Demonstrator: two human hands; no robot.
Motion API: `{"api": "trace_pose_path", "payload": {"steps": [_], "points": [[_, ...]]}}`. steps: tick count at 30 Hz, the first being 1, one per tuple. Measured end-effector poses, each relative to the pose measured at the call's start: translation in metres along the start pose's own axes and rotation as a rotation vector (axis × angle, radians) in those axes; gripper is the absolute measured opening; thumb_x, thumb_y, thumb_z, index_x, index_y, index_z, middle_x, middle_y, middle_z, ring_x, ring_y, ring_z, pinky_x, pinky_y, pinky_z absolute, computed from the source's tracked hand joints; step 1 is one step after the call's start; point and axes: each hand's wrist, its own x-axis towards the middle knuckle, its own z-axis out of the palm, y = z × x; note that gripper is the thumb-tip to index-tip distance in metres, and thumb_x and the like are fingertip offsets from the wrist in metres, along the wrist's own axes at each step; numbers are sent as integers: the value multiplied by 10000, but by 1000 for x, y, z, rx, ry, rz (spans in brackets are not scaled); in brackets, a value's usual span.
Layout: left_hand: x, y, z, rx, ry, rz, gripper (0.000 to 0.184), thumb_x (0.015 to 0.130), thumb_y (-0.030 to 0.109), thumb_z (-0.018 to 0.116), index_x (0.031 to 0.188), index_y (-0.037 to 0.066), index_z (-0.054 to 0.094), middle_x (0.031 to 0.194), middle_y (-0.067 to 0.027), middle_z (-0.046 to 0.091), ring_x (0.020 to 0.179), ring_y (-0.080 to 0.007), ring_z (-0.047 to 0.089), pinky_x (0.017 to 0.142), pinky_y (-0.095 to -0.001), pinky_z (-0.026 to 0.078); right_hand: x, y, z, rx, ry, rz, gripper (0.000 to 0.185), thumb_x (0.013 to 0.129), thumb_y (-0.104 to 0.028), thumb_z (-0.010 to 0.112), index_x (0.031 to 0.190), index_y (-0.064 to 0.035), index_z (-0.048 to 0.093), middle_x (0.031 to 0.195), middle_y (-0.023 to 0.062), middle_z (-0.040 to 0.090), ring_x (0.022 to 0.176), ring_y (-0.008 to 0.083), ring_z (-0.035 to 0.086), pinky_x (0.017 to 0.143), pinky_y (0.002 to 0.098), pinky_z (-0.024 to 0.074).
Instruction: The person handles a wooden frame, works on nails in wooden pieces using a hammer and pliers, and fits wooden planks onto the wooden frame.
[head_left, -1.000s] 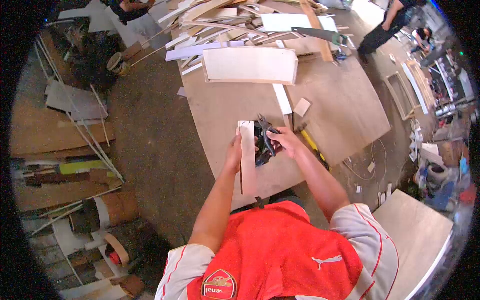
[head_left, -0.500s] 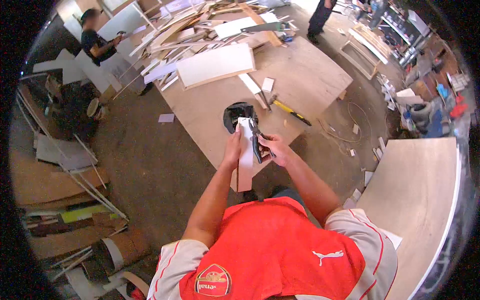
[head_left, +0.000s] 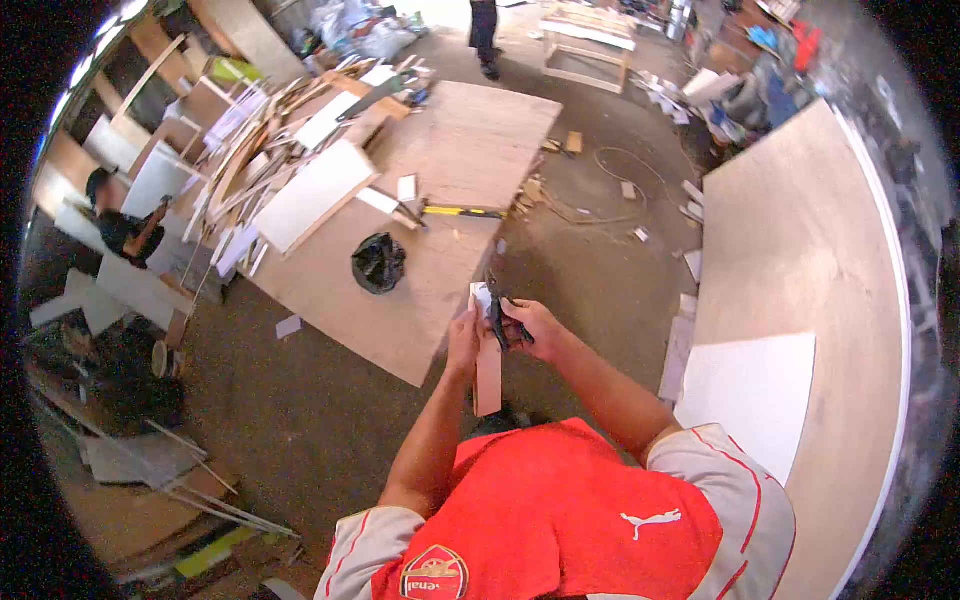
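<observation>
In front of my chest, my left hand (head_left: 464, 342) is closed around a narrow white-faced board (head_left: 487, 382), held lengthwise with its far end pointing away from me. My right hand (head_left: 537, 328) grips the dark handles of a pair of pliers (head_left: 499, 322). The pliers' head lies at the far end of the board; whether the jaws hold anything is too small to tell. Beyond my hands, a black plastic bag (head_left: 379, 263) rests on the large plywood sheet (head_left: 330, 315).
A yellow-handled hammer (head_left: 462, 212) lies near the sheet's right edge. Scrap wood strips (head_left: 250, 165) are heaped at the back left. A person (head_left: 130, 225) stands at the left, another person's legs (head_left: 484, 35) at the back. A large curved panel (head_left: 770, 240) leans at the right.
My view and body have turned to the right, so the plywood sheet and bag now sit further left. Both hands keep their hold on the board and pliers.
</observation>
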Motion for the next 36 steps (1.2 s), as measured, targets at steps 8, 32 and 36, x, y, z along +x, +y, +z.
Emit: {"api": "trace_pose_path", "payload": {"steps": [8, 32, 36], "points": [[-43, -44, 58, -178, -235, -13, 380, 1061, 418, 458, 968, 76, 595, 724, 44, 534, 563, -57, 496, 480, -237, 429, -113, 16, -21, 141, 8, -116, 383, 1030, -355, 514, 1230, -32, 567, 1075, 121, 699, 919, 249, 707, 782, 439, 608], [-160, -18, -176, -10, -222, 35, 506, 1062, 495, 371, 1017, 48, 606, 686, 4, 559, 559, -109, 543, 470, -272, 447, -85, 162, 188, -48, -6, -146, 276, 874, -202, 729, 1021, 1, 613, 809, 102, 670, 672, 205, 685, 593, 361, 600], [-175, 9, -179, -20, -110, -2, 544, 1049, 538, 373, 967, 60, 617, 632, 14, 530, 488, -92, 499, 421, -265, 407, -72, 187, 214, 51, 54, -139, 255, 877, -188, 725, 1017, -6, 615, 810, 96, 674, 655, 209, 679, 582, 358, 588]]}}
